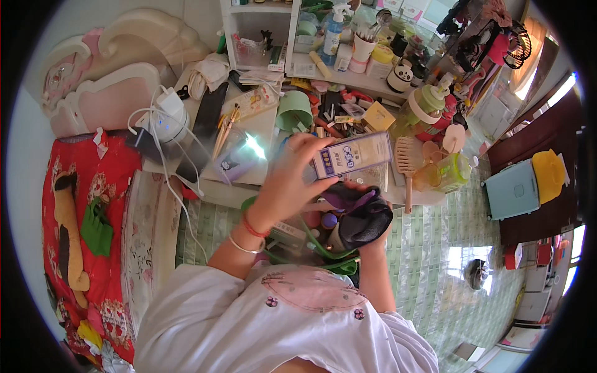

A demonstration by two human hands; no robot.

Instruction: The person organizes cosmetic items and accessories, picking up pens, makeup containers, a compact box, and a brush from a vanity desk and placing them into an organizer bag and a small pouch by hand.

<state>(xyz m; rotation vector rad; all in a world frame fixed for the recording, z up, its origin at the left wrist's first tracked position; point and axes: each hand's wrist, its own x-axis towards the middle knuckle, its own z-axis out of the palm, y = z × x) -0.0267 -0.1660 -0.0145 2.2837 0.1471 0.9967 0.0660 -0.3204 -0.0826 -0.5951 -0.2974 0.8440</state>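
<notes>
I am watching a flat, rectangular box (352, 154), pale card with a blue printed face, being held up over the near edge of the cluttered worktop (249, 177); its long axis is running left to right, tipping slightly upward at the right end. The left hand (292, 177) is gripping its left end, fingers closed over the top edge, with red and pale bracelets sitting at the wrist. Just below and to the right, the right hand (367, 217) is clamping a soft dark cloth bundle (364, 214), black with purple folds, limp and crumpled, nearly touching the box's lower edge. So the box is lying above the right hand and already in the left, which is the nearer one. Around them, I am seeing a wooden-handled brush (408, 166) lying to the right, a green translucent bottle (444, 173) beyond it, and a pale green cup (294, 110) farther back. A red patterned bed cover (87, 186) is spreading at the far left.
</notes>
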